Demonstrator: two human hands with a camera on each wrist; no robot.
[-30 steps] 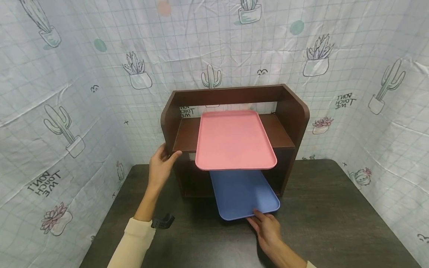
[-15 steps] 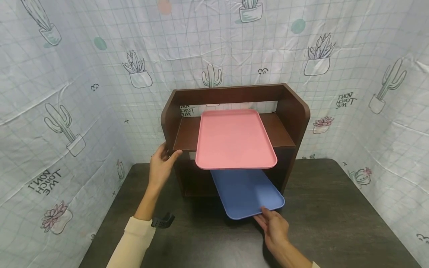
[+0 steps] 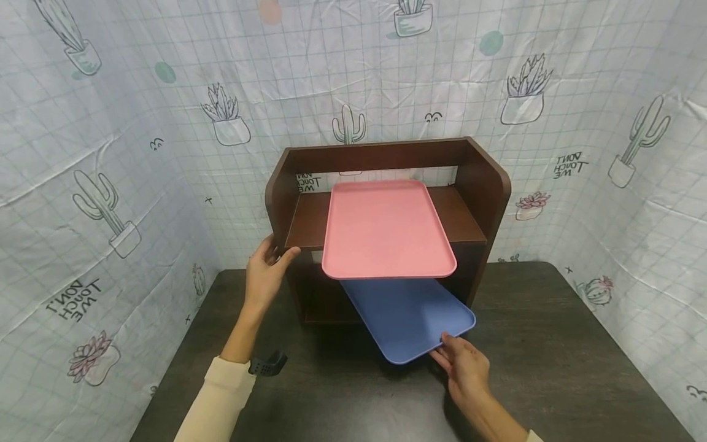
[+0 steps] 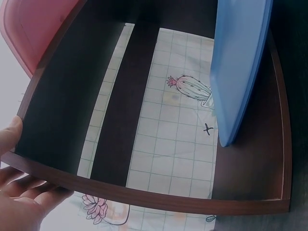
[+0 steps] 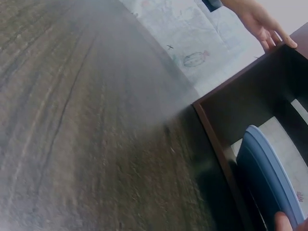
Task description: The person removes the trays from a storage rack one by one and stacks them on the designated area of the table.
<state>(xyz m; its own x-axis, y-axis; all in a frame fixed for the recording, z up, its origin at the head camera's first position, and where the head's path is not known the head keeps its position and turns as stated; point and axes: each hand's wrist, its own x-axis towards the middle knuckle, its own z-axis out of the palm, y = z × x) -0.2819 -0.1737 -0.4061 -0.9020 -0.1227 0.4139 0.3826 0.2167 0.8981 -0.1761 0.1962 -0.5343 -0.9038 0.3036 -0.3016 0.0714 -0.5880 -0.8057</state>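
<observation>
From where I'm standing, a person is working at a dark table with both hands on or around a brown wooden shelf unit. The left hand is gripping the unit's left side panel, thumb lying over the front edge and fingers wrapping round the outside. I'm guessing that hold is there for bracing, keeping the unit from sliding while the other side is being handled.

The right hand is pinching the front rim of a blue tray, its thumb sitting on top and its fingers supporting from underneath. That grip is likely keeping the front end up off the table. The tray is sitting partly inside the lower compartment, its front sticking out and slanting toward the person's right; in the head view its back end is hiding under a pink tray.

The pink one is resting on the upper shelf, touched by neither hand, its front overhanging the edge, probably because it is too long for the shelf's depth. Behind everything, a white cloth printed with cacti is hanging as a backdrop.
</observation>
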